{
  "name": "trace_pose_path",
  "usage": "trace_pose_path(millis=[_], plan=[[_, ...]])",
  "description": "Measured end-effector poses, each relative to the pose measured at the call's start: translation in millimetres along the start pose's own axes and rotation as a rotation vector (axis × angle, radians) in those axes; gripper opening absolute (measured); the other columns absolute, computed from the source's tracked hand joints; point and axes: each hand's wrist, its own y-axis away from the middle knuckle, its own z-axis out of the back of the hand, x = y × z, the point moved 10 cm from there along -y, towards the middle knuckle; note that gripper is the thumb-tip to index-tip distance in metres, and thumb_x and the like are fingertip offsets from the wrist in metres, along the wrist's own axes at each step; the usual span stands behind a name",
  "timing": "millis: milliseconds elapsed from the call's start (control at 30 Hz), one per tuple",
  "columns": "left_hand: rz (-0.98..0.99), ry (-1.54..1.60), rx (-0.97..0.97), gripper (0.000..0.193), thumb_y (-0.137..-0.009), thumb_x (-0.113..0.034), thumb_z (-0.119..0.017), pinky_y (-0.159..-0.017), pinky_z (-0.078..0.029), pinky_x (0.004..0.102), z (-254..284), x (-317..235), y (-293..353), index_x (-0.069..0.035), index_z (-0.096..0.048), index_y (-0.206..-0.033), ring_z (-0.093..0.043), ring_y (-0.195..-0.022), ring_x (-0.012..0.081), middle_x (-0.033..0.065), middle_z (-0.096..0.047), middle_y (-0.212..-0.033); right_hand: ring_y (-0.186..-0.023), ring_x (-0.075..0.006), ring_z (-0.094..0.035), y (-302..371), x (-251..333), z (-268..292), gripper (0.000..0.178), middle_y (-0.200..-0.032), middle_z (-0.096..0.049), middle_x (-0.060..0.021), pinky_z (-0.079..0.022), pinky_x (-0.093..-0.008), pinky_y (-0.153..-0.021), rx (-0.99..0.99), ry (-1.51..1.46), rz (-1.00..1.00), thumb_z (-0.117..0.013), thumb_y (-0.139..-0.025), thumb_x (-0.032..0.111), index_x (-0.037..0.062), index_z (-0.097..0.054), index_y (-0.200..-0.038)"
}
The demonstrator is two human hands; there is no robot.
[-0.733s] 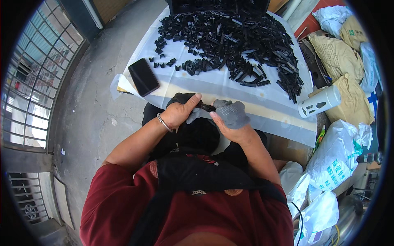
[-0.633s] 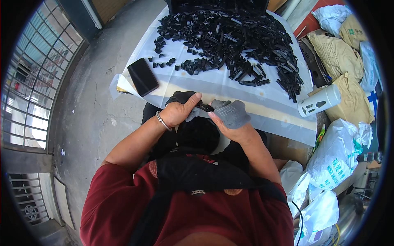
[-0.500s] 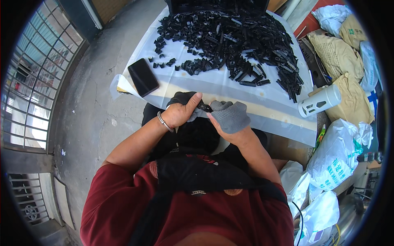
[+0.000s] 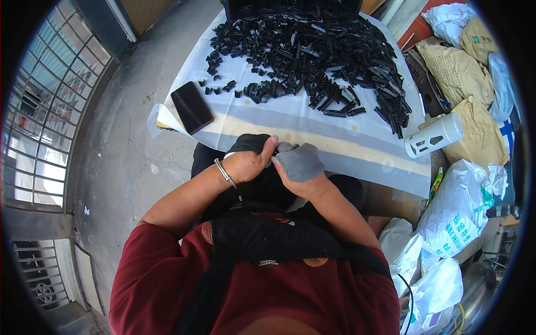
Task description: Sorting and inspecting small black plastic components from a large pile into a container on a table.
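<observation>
My left hand [image 4: 250, 159] and my right hand [image 4: 298, 166] meet just off the table's front edge, above my lap. Both are closed round a small black plastic piece [image 4: 276, 151], almost all of it hidden by fingers. The left wears a dark glove with the thumb bare and a metal bangle at the wrist. A grey dotted glove, its thumb also bare, covers the right. Beyond them, a large heap of black plastic pieces [image 4: 301, 56] spreads over the table, short curved bits on the left, longer strips on the right.
A black phone [image 4: 192, 108] lies at the sheet-covered table's [image 4: 335, 138] front left corner. At its right edge a white cylindrical holder [image 4: 434, 135] lies tilted. A black crate [image 4: 293, 8] stands behind the heap. Sacks [image 4: 455, 72] and white plastic bags [image 4: 453, 209] crowd the right side.
Both hands have drawn closer together, the right moving left and slightly toward me. The black piece, plainer between them before, is now mostly covered.
</observation>
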Motion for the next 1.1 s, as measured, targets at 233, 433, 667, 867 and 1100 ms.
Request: trace_pose_path(millis=[233,433,667,867,1100], plan=[[-0.013,-0.613,-0.378,0.028,-0.081,-0.029,-0.054,-0.069,-0.047,0.0391,66,46,-49,-0.005,-0.059,-0.093,-0.058,-0.082,0.0317,0.0155,-0.06,-0.09,-0.079,-0.0332,-0.057,-10,-100,30,0.018,-0.088,-0.06,-0.0165,-0.045,-0.0432,-0.07,0.093,0.399,-0.324,-0.057,-0.076,0.02,0.0031,-0.059,-0.081],[0.035,-0.705,-0.235,0.024,-0.08,-0.021,-0.049,-0.069,-0.048,0.0374,31,66,-76,-0.012,-0.06,-0.099,-0.059,-0.081,0.028,0.0127,-0.06,-0.09,-0.081,-0.0314,-0.058,-10,-152,9,0.014,-0.093,-0.059,-0.0171,-0.046,-0.042,-0.07,0.302,0.639,-0.437,-0.057,-0.073,0.015,0.0052,-0.061,-0.082],[0.009,-0.468,-0.311,0.031,-0.076,-0.016,-0.056,-0.072,-0.047,0.0388,42,58,-56,-0.004,-0.055,-0.104,-0.059,-0.08,0.0327,0.0174,-0.06,-0.091,-0.083,-0.0335,-0.056,-5,-133,12,0.019,-0.088,-0.059,-0.017,-0.045,-0.0422,-0.072,0.237,0.442,-0.394,-0.054,-0.08,0.02,0.0044,-0.061,-0.089],[0.006,-0.295,-0.041,0.04,-0.073,-0.022,-0.062,-0.073,-0.047,0.0367,29,21,-31,-0.003,-0.052,-0.107,-0.059,-0.082,0.0337,0.0204,-0.059,-0.091,-0.079,-0.0323,-0.056,-14,-63,8,0.023,-0.086,-0.059,-0.0149,-0.044,-0.0392,-0.07,0.138,-0.26,-0.267,-0.058,-0.081,0.022,0.0022,-0.059,-0.093],[0.316,0.478,0.029,0.043,-0.075,-0.033,-0.068,-0.065,-0.046,0.0264,-4,62,-3,-0.001,-0.057,-0.101,-0.054,-0.072,0.0121,0.0055,-0.06,-0.083,-0.064,-0.0295,-0.054,-10,-17,13,0.017,-0.072,-0.057,-0.0106,-0.042,-0.0383,-0.059,-0.073,-0.265,-0.032,-0.061,-0.077,0.021,0.0045,-0.058,-0.081]])
